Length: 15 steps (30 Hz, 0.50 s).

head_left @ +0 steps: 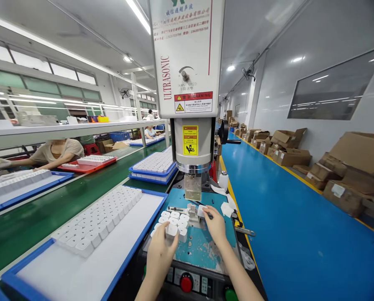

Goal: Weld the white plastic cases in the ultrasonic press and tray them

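My left hand (162,244) is closed on a white plastic housing (171,231), fingers and thumb on its sides. Behind and beside it, several more white housings (175,215) stand grouped on the teal base plate (190,246). Further right, my right hand (215,223) pinches another white housing (201,210) at the metal fixture (192,212). Whether that housing sits in the fixture or just touches it, I cannot tell. Over the fixture hangs the metal horn (193,187) of the ultrasonic welding machine (190,75), apart from the housings.
Left is a blue-rimmed tray (143,234) with rows of white housings; stacked trays (152,167) stand behind. A red button (186,282) and a green button (231,294) face me. A wrench (245,230) and white bottle (224,179) lie right. A co-worker (58,152) sits across the green belt.
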### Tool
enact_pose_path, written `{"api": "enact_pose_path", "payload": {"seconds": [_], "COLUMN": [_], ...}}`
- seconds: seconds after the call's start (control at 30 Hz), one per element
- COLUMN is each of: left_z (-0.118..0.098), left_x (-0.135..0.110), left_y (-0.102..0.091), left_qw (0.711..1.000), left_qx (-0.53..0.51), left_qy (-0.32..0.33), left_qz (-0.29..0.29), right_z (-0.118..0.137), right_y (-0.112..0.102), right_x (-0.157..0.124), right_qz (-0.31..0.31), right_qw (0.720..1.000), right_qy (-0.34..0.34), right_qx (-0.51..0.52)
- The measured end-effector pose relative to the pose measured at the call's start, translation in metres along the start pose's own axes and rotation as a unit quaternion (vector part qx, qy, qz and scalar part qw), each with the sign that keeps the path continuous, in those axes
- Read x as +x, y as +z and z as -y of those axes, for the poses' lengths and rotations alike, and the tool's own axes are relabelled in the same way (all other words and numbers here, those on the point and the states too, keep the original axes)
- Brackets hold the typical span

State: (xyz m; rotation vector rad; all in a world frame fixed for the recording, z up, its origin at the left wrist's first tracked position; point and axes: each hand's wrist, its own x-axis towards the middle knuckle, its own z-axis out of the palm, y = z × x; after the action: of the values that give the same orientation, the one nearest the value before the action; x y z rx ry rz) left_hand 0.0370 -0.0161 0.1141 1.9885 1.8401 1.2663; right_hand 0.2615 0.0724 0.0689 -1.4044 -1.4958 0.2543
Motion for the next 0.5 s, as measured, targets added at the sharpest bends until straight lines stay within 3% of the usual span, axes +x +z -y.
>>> {"api": "enact_pose_path", "payload": {"seconds": [0.1,0.23,0.5], "left_z": [0.019,0.038,0.055], "left_x": [-0.025,-0.030,-0.026], "left_y": [0.000,0.010,0.025], "left_qw": [0.992,0.970,0.961], "left_qx": [0.100,0.191,0.235], "left_qy": [0.064,0.115,0.107], "left_qz": [-0.047,-0.096,-0.101], "right_z": [0.010,0.018,0.025], "right_y": [0.012,0.028,0.040], "right_x": [0.013,0.021,0.019], "right_qz": [0.023,0.048,0.080], "right_qw": [0.999,0.998,0.994], "right_qy": [-0.016,-0.024,-0.037], "right_qx": [-0.018,-0.036,-0.071]}}
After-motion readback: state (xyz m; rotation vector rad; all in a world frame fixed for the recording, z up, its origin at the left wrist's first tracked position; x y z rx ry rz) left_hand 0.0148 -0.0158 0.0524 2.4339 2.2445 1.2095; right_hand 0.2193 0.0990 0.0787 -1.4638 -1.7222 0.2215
